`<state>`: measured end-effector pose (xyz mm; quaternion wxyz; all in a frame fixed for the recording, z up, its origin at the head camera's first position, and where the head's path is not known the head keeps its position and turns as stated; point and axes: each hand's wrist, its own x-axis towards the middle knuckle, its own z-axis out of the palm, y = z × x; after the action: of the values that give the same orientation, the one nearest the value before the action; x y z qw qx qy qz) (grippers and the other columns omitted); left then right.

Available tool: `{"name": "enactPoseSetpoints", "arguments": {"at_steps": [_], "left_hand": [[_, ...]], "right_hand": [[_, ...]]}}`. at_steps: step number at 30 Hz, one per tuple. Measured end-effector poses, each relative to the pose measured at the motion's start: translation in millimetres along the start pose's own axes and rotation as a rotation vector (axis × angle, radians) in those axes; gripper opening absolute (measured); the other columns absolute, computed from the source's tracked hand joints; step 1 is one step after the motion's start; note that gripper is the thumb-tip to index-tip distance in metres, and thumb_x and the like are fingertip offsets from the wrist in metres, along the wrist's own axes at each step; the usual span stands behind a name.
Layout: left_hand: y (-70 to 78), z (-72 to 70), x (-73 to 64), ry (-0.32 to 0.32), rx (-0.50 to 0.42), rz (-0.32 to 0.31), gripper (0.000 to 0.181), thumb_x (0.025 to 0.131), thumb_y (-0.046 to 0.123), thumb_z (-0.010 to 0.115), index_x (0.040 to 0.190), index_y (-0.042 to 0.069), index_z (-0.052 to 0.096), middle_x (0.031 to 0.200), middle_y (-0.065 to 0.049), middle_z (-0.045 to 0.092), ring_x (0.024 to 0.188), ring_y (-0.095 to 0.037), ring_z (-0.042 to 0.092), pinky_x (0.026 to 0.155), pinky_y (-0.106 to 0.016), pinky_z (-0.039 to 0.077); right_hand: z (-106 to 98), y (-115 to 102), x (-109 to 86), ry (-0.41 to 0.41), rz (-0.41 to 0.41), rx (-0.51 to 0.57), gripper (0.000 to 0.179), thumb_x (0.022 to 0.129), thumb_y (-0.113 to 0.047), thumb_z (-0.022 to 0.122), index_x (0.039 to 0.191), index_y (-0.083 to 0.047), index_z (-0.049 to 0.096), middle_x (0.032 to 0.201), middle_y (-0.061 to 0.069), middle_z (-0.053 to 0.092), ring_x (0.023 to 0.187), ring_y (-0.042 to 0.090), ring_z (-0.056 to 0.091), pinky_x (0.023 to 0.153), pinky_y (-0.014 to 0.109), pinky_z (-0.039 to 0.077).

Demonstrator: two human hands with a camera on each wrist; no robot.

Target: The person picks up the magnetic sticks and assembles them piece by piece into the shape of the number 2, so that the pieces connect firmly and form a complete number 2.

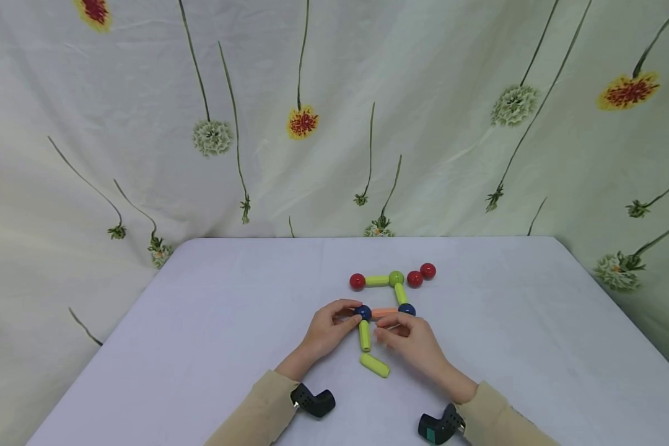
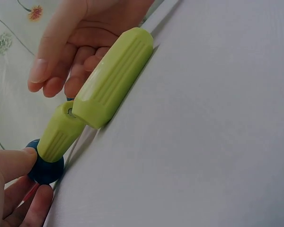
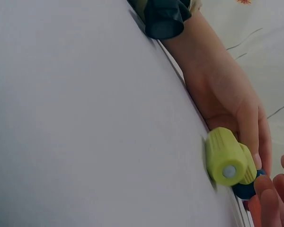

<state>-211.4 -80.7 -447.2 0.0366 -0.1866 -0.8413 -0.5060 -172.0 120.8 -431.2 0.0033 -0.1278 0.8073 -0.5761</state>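
Observation:
My left hand (image 1: pixel 326 331) pinches a blue ball (image 1: pixel 363 312) between thumb and fingers. From that ball a yellow-green rod (image 1: pixel 365 336) points toward me, and an orange rod (image 1: pixel 384 313) runs right to a second blue ball (image 1: pixel 407 309). Beyond it, another yellow-green rod (image 1: pixel 401 293) joins a green ball (image 1: pixel 396 278), then a further rod (image 1: pixel 376 280) and a red ball (image 1: pixel 357 282). My right hand (image 1: pixel 415 344) hovers beside the orange rod, fingers loosely bent; the left wrist view shows nothing in it. A separate yellow-green rod (image 2: pixel 116 78) lies close to the near rod's end.
Two red balls, one nearer (image 1: pixel 415 279) and one farther (image 1: pixel 428 271), sit right of the green ball. Black wrist cameras are on the left sleeve (image 1: pixel 313 401) and the right sleeve (image 1: pixel 441 425). Behind the white table (image 1: pixel 228 297) hangs a flowered cloth (image 1: pixel 334 167).

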Motion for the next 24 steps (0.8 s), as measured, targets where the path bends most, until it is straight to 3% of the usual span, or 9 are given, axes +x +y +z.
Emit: {"name": "enactPoseSetpoints", "arguments": {"at_steps": [8, 15, 24], "left_hand": [[-0.5, 0.3, 0.3, 0.003, 0.015, -0.012, 0.026, 0.091, 0.023, 0.064, 0.115, 0.015, 0.065, 0.112, -0.002, 0.063, 0.100, -0.019, 0.057, 0.075, -0.025, 0.047], [-0.6, 0.2, 0.1, 0.005, 0.015, -0.019, 0.026, 0.091, 0.021, 0.064, 0.115, 0.014, 0.065, 0.112, -0.002, 0.063, 0.100, -0.019, 0.057, 0.074, -0.024, 0.047], [-2.4, 1.6, 2.0, 0.002, 0.004, -0.014, 0.026, 0.090, 0.022, 0.064, 0.115, 0.015, 0.065, 0.113, -0.001, 0.063, 0.100, -0.018, 0.057, 0.074, -0.024, 0.047]], "right_hand": [[-17.0, 1.6, 13.4, 0.146, 0.018, -0.014, 0.016, 0.088, -0.016, 0.067, 0.101, -0.006, 0.068, 0.088, 0.005, 0.067, 0.073, 0.020, 0.062, 0.063, 0.025, 0.051], [-37.9, 12.5, 27.0, 0.289, 0.011, -0.009, 0.020, 0.091, -0.015, 0.063, 0.106, -0.002, 0.066, 0.093, 0.013, 0.066, 0.077, 0.019, 0.065, 0.067, 0.024, 0.053], [-63.5, 19.4, 43.2, 0.389, 0.105, -0.005, 0.027, 0.093, -0.021, 0.060, 0.110, 0.000, 0.062, 0.102, 0.020, 0.065, 0.078, 0.016, 0.066, 0.066, 0.019, 0.051]]}}
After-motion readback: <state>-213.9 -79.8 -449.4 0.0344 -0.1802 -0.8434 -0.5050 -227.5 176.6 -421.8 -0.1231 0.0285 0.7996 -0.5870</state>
